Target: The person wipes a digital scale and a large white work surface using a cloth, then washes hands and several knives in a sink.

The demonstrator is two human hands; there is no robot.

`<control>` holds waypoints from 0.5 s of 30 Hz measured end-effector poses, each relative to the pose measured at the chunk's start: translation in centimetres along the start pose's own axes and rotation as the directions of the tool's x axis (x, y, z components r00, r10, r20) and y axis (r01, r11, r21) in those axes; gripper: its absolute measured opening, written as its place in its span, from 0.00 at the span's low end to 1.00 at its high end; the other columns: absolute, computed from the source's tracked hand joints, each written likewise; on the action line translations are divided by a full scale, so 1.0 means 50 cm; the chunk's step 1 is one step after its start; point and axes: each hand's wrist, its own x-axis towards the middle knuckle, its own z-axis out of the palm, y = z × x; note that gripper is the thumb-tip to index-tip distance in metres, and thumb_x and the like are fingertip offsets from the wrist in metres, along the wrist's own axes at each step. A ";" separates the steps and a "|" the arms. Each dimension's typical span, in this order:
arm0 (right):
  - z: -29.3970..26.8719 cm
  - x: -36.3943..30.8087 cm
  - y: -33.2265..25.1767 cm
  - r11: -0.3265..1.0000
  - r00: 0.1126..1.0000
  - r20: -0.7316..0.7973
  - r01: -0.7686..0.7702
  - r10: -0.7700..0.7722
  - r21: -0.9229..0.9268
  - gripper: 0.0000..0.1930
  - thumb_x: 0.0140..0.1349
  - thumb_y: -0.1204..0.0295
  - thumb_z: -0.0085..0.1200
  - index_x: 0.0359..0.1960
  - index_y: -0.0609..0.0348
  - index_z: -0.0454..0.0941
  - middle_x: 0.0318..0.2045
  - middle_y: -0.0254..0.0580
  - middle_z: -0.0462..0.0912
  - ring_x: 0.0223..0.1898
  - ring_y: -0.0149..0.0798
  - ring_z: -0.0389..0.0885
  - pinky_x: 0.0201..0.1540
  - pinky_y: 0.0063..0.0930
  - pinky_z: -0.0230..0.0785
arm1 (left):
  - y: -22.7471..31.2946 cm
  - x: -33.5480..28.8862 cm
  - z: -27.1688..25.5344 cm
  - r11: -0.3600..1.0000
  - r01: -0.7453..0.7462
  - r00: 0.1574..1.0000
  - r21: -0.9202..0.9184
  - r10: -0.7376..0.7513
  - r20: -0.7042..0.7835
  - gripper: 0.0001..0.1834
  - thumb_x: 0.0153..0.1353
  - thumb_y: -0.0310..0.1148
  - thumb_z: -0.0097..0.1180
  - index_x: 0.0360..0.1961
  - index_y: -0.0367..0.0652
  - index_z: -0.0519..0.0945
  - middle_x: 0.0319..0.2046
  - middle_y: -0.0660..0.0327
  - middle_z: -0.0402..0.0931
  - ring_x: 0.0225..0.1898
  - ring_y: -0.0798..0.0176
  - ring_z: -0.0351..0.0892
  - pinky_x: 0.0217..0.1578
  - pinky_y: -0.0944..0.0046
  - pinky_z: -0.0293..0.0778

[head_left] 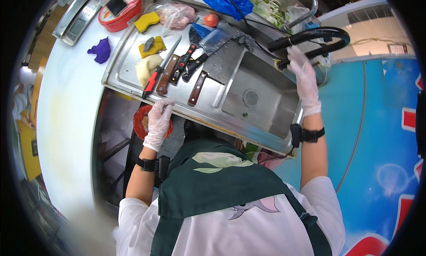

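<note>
My left hand (159, 123), in a clear glove, is at the sink unit's front edge, fingers curled together with nothing visible in them. My right hand (305, 81), also gloved, reaches up beside the black faucet (310, 38); its fingers are blurred against the faucet's base, so their grip is unclear. Below the faucet is the steel sink basin (262, 94), with a bit of green inside. On the drainboard lie a red-and-black-handled knife (153, 82), a wooden-handled knife (168, 74), black-handled tools (194, 67) and a cleaver (198, 88) with a brown riveted handle.
Yellow sponges (146, 22), a pale cloth (147, 70), a plastic bag (176, 15) and a round red item (211, 20) sit behind the knives. A purple cloth (100, 50), red tub (119, 19) and scale (80, 25) occupy the white counter. A red bucket (140, 123) stands below.
</note>
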 end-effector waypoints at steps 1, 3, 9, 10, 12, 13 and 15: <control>0.014 0.016 -0.023 0.995 0.998 -0.055 0.021 -0.016 0.094 0.30 0.66 0.69 0.57 0.68 0.64 0.65 0.64 0.45 0.73 0.62 0.40 0.72 0.68 0.34 0.59 | 0.002 0.003 0.000 0.999 0.014 1.000 -0.034 -0.013 0.015 0.10 0.67 0.24 0.53 0.47 0.36 0.81 0.42 0.61 0.81 0.46 0.68 0.78 0.52 0.67 0.71; 0.025 0.050 -0.042 0.982 0.993 -0.117 0.049 -0.027 0.184 0.27 0.67 0.69 0.56 0.66 0.63 0.68 0.62 0.45 0.74 0.59 0.38 0.75 0.64 0.33 0.64 | 0.006 0.006 -0.003 0.997 0.030 0.999 -0.068 -0.027 0.035 0.10 0.67 0.24 0.53 0.48 0.36 0.81 0.42 0.61 0.81 0.46 0.68 0.78 0.52 0.68 0.71; 0.057 0.086 -0.043 0.981 0.988 -0.120 0.117 -0.099 0.152 0.10 0.66 0.69 0.57 0.46 0.57 0.81 0.39 0.34 0.87 0.42 0.25 0.80 0.34 0.18 0.65 | 0.012 -0.010 -0.022 0.996 0.032 0.999 -0.085 -0.032 -0.001 0.10 0.67 0.23 0.52 0.48 0.36 0.81 0.43 0.62 0.80 0.46 0.69 0.77 0.52 0.69 0.70; 0.051 0.080 -0.037 0.981 0.988 -0.118 0.119 -0.102 0.150 0.10 0.66 0.69 0.57 0.46 0.57 0.81 0.39 0.34 0.87 0.42 0.25 0.80 0.34 0.18 0.65 | 0.009 -0.015 -0.023 0.996 0.030 1.000 -0.088 -0.030 -0.003 0.10 0.67 0.23 0.52 0.48 0.36 0.81 0.43 0.62 0.80 0.46 0.69 0.77 0.52 0.69 0.70; 0.040 0.060 -0.033 0.985 0.997 -0.077 0.036 -0.024 0.170 0.10 0.65 0.70 0.59 0.45 0.57 0.82 0.40 0.36 0.87 0.42 0.26 0.81 0.34 0.18 0.66 | 0.003 -0.028 -0.025 0.996 0.007 0.999 -0.094 -0.010 -0.033 0.10 0.67 0.22 0.51 0.47 0.36 0.81 0.42 0.62 0.79 0.46 0.69 0.76 0.52 0.69 0.69; 0.034 0.046 -0.032 0.980 0.998 -0.054 0.032 -0.022 0.199 0.09 0.63 0.72 0.60 0.44 0.58 0.82 0.39 0.37 0.87 0.43 0.28 0.81 0.36 0.20 0.67 | 0.006 -0.035 -0.024 0.996 0.016 0.999 -0.092 -0.019 -0.038 0.10 0.67 0.22 0.51 0.47 0.36 0.80 0.42 0.62 0.79 0.47 0.69 0.76 0.53 0.69 0.69; 0.017 0.011 -0.037 0.976 0.999 -0.015 0.049 -0.047 0.215 0.09 0.61 0.74 0.59 0.43 0.58 0.82 0.39 0.38 0.86 0.43 0.30 0.81 0.37 0.21 0.67 | 0.004 -0.045 -0.014 0.994 0.014 0.999 -0.109 -0.020 -0.048 0.10 0.68 0.22 0.51 0.47 0.36 0.80 0.42 0.62 0.79 0.47 0.69 0.76 0.53 0.69 0.69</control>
